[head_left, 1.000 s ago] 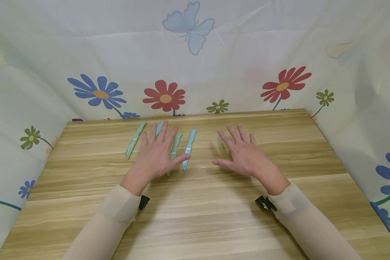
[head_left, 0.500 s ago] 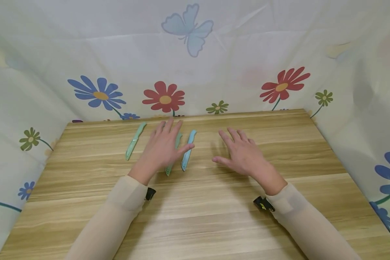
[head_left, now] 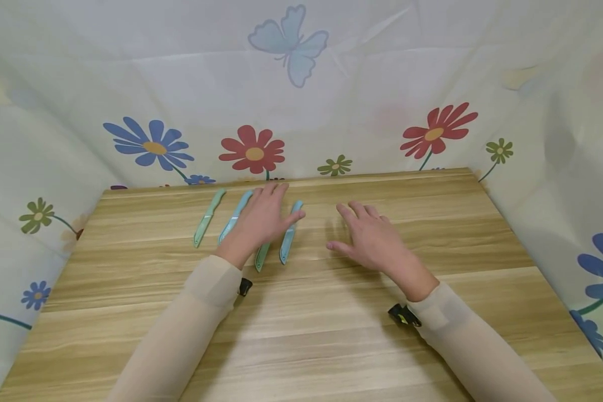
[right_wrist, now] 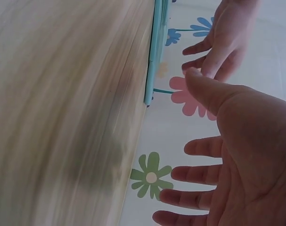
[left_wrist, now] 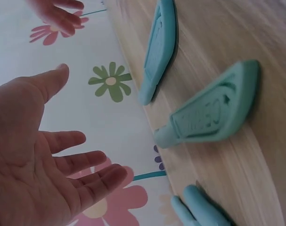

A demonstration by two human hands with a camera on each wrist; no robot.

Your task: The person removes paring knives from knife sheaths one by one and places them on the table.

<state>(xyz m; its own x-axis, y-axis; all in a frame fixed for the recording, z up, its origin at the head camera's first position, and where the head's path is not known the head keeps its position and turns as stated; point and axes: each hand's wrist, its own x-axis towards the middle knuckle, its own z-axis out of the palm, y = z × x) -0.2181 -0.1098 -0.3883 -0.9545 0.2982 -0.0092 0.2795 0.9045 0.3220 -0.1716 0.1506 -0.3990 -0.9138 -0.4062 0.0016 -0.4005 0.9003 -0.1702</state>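
Observation:
My left hand (head_left: 263,218) hovers above the small knives, holding nothing, its fingers spread loosely. In the head view it hides the handle of the right green knife (head_left: 262,258), and its thumb overlaps the handle of the right blue knife (head_left: 288,243). To its left lie a second blue knife (head_left: 228,228) and, leftmost, a second green knife (head_left: 202,228). All the knives lie with handles towards the back edge. The left wrist view shows the palm (left_wrist: 44,160) apart from the green knife (left_wrist: 213,108). Right of the knives, my right hand (head_left: 374,240) hovers over bare wood with bent, separated fingers.
The wood-grain tabletop (head_left: 301,335) ends at a back edge just behind the knife handles. A white curtain (head_left: 181,78) printed with flowers stands close behind and along both sides. Small black devices sit at both wrists, the right one (head_left: 404,315) with a yellow-green mark.
My left hand has moved right and a little farther back, uncovering the left blue knife and covering the right green knife's handle. My right hand has barely shifted. The knives have stayed in place.

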